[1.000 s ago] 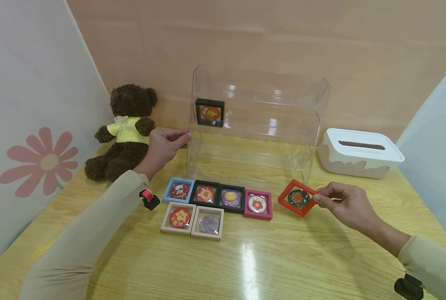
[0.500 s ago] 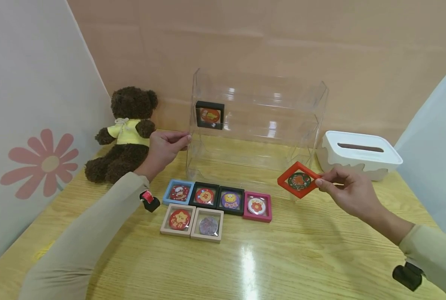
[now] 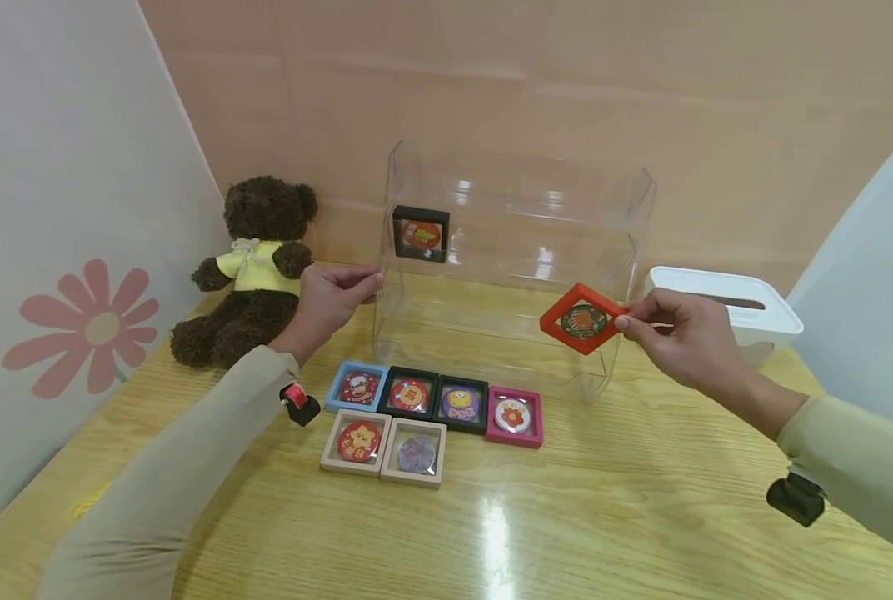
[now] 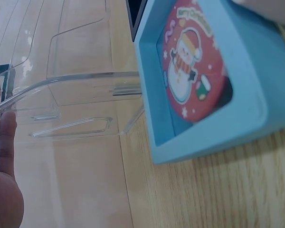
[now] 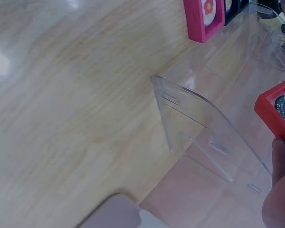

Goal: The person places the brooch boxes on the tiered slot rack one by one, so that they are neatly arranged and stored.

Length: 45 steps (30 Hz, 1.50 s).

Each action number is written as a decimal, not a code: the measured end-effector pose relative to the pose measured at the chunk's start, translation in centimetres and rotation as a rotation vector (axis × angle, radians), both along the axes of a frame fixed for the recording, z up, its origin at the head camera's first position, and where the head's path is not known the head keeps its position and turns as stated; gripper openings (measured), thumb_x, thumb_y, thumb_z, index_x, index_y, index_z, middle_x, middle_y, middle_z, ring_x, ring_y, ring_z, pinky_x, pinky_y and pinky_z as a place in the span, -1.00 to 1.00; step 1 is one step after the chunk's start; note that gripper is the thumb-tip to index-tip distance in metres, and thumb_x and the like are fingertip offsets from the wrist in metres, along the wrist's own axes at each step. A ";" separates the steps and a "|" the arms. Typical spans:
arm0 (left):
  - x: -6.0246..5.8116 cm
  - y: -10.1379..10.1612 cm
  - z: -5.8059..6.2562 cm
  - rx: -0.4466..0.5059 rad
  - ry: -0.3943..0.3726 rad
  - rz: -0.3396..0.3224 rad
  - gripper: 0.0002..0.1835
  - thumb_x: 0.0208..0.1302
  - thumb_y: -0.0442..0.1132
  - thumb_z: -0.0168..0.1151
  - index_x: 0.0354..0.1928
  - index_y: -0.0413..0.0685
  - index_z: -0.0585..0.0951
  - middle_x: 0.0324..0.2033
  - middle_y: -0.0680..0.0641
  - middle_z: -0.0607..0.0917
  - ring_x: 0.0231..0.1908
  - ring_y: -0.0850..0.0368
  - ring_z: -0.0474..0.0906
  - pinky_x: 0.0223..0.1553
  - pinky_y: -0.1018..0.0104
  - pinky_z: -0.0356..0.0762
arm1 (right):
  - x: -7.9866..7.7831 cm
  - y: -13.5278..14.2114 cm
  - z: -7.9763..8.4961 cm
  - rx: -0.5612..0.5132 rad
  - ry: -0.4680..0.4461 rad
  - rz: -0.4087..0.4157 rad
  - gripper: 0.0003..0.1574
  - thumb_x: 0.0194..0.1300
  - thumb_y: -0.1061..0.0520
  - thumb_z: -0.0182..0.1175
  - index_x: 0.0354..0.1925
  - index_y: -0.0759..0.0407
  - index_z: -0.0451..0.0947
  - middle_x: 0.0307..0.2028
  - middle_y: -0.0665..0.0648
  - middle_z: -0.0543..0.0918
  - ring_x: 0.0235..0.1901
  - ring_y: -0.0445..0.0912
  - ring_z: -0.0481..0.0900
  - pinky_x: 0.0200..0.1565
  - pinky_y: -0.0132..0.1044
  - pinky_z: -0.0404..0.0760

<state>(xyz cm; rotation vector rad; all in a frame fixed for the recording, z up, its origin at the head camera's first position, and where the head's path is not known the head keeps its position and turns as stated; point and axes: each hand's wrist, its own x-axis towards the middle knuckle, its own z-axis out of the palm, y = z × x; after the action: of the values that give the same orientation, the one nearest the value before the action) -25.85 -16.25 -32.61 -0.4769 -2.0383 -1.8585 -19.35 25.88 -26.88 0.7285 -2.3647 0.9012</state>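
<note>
A clear tiered display rack [image 3: 514, 321] stands at the back of the table. My left hand [image 3: 328, 302] pinches the rack's left side edge between thumb and fingers; the left wrist view shows the fingers [image 4: 6, 142] at that edge. With thumb and fingertips, my right hand [image 3: 686, 340] holds a red square frame [image 3: 555, 319] by one corner, turned like a diamond, in front of the rack's right part. Inside it is a dark green round badge [image 3: 584, 320]. A black frame [image 3: 421, 257] with a red badge sits on an upper tier at the left.
Before the rack lie a light blue frame [image 3: 331, 397], two black frames, a pink frame [image 3: 513, 441] and two beige frames [image 3: 411, 479], each with a round badge. A brown teddy bear [image 3: 264, 208] sits left. A white tissue box [image 3: 772, 321] stands right, partly behind my hand.
My right hand has lifted the red frame off the table area, up and slightly left, to in front of the rack. My left hand keeps its place on the rack's edge.
</note>
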 end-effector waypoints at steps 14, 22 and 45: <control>0.1 0.0 0.0 0.015 0.005 -0.004 -0.75 0.21 -0.32 0.32 -0.18 -0.43 0.68 -0.30 -0.32 0.69 -0.46 0.14 0.68 -0.35 0.24 0.70 | -2.5 -3.3 3.8 -0.013 0.034 0.022 -0.86 0.11 0.39 0.33 -0.51 0.35 0.54 -0.35 0.32 0.69 -0.44 -0.55 0.53 -0.39 -0.68 0.55; 0.1 -0.1 0.1 -0.013 0.004 0.009 -0.76 0.22 -0.30 0.32 -0.18 -0.39 0.69 -0.30 -0.29 0.70 -0.45 0.10 0.69 -0.30 0.08 0.69 | -3.9 -4.7 4.4 -0.021 0.060 0.018 -0.85 0.13 0.40 0.29 -0.52 0.39 0.52 -0.38 0.30 0.69 -0.44 -0.58 0.52 -0.39 -0.69 0.54; 0.4 -0.1 0.5 -0.039 -0.047 0.023 -0.75 0.24 -0.28 0.30 -0.17 -0.37 0.69 -0.29 -0.29 0.70 -0.43 0.07 0.69 -0.34 0.25 0.70 | -6.8 -9.7 5.4 -0.049 0.042 -0.004 -0.85 0.21 0.32 0.27 -0.43 0.39 0.51 -0.35 0.22 0.68 -0.37 -0.15 0.65 -0.26 -0.46 0.66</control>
<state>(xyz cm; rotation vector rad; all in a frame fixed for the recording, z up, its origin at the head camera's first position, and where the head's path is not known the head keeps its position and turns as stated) -25.48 -16.33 -32.13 -0.4225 -2.1052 -1.8363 -26.15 16.13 -21.43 0.7164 -2.2982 0.9303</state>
